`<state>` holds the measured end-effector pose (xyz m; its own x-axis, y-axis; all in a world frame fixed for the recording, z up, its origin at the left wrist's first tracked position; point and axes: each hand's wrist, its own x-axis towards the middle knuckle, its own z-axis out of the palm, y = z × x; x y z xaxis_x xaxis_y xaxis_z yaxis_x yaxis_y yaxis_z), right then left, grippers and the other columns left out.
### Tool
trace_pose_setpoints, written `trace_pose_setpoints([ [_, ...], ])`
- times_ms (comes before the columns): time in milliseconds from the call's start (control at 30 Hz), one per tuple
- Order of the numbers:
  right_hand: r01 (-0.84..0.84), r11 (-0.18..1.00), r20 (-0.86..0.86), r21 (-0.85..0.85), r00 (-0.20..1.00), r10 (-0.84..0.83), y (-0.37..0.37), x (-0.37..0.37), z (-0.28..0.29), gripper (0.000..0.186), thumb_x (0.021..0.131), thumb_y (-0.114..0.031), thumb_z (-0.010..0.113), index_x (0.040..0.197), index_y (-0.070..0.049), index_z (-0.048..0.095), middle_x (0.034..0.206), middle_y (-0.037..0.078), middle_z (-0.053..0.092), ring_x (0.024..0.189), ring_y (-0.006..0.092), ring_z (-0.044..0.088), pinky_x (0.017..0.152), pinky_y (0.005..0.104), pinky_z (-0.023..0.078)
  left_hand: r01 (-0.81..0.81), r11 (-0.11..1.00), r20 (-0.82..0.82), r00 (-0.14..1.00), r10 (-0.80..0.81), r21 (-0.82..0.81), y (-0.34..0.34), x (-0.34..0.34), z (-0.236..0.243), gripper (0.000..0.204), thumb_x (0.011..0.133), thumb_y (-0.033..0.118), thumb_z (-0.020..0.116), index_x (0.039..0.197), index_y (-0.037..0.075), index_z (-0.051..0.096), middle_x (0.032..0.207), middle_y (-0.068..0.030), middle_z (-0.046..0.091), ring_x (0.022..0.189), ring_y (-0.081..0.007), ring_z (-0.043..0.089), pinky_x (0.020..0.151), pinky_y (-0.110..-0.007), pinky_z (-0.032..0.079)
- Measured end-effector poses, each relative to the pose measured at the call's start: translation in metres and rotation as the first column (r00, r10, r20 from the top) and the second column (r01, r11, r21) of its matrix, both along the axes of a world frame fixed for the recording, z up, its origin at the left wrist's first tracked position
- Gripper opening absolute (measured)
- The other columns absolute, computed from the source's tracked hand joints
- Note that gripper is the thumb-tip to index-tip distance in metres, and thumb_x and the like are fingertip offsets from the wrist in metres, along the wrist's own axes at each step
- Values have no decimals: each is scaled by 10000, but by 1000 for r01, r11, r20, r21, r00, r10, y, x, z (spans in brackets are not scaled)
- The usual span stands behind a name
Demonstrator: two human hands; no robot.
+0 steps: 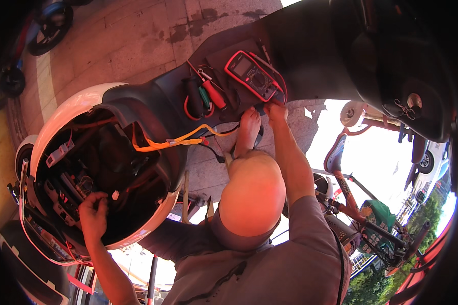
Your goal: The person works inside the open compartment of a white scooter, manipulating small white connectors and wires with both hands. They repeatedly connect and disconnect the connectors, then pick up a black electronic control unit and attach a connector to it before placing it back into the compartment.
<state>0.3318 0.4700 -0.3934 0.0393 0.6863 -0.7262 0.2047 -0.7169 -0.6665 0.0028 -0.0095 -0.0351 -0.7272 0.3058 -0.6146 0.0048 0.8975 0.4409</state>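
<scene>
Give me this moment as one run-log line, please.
left hand: at open scooter body, near small white piece | right hand: beside red-framed multimeter, grip unclear | nearby: red-handled tool, orange cables

The scooter shell (79, 101) looks glossy plastic, the footboard (310, 66) matt plastic, the multimeter (255, 75) smooth plastic, the shirt (275, 274) matt cloth, the paving (132, 35) rough stone.

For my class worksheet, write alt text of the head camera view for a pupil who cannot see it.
A person's left hand is inside the open compartment of a scooter, while the right hand is at the lower end of a red-edged multimeter. A red-handled screwdriver lies near the multimeter, and orange cables stretch out beside the compartment.
</scene>
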Motion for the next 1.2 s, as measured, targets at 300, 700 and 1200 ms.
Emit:
trace_pose_setpoints([
  [300,38,996,94,75,995,-45,-9,-11,-12,369,832,37,687,1196,-16,659,1002,85,708,829,185,682,690,297,592,-101,994,30,995,100,32,3,0,1,108,933,6,629,1021,-18,688,752,-23,646,628,-87,587,597,-243,478],
  [700,-279,933,414,228,895,167,11,29,-43,282,870,-70,661,1137,-18,738,842,81,722,691,156,671,592,293,541,-110,990,95,990,101,94,-3,-8,-9,63,953,16,630,1005,-3,660,807,-37,669,643,-86,613,603,-230,501],
  [1200,-502,465,-193,729,501,844,-140,-177,389,181,969,-16,627,1131,23,698,984,72,755,867,106,697,796,244,561,-99,985,166,983,76,138,5,-10,3,248,921,-2,562,1131,-70,675,871,-104,726,682,-133,674,636,-271,558],
])
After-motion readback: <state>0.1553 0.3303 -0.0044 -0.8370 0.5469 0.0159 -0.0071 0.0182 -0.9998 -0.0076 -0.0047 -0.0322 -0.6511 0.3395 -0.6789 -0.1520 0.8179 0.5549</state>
